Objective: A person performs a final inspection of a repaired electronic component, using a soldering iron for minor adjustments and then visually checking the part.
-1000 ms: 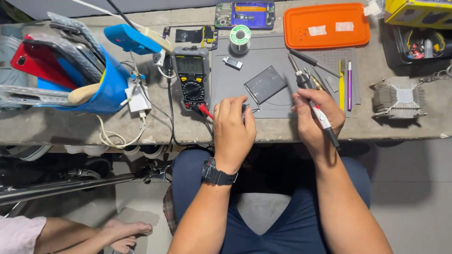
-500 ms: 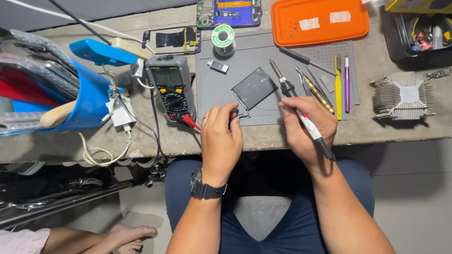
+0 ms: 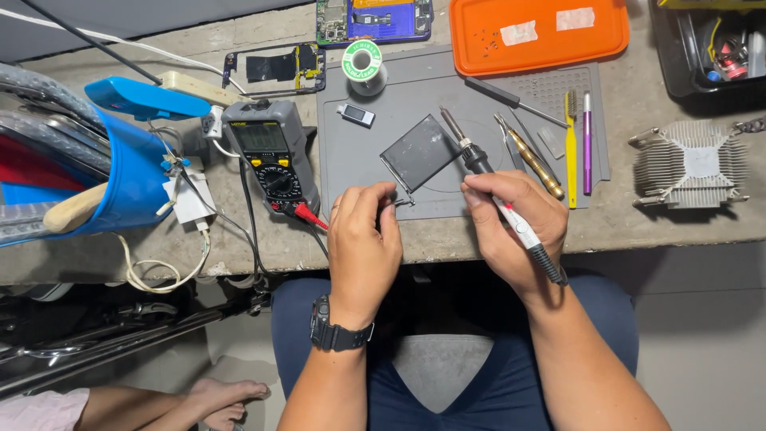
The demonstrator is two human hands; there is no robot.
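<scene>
While the right hand (image 3: 511,227) has its grip closed round a soldering iron (image 3: 499,199), the left hand (image 3: 363,235) pinches a small wire (image 3: 403,199); battery (image 3: 420,152) lies just beyond both, multimeter (image 3: 271,156) left.

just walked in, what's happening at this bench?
A seated person is working over a grey mat. The right hand grips a soldering iron, its tip pointing up and away over the mat. The left hand pinches something small at the lower corner of a dark flat battery; what it is cannot be told. A multimeter lies to the left.
</scene>
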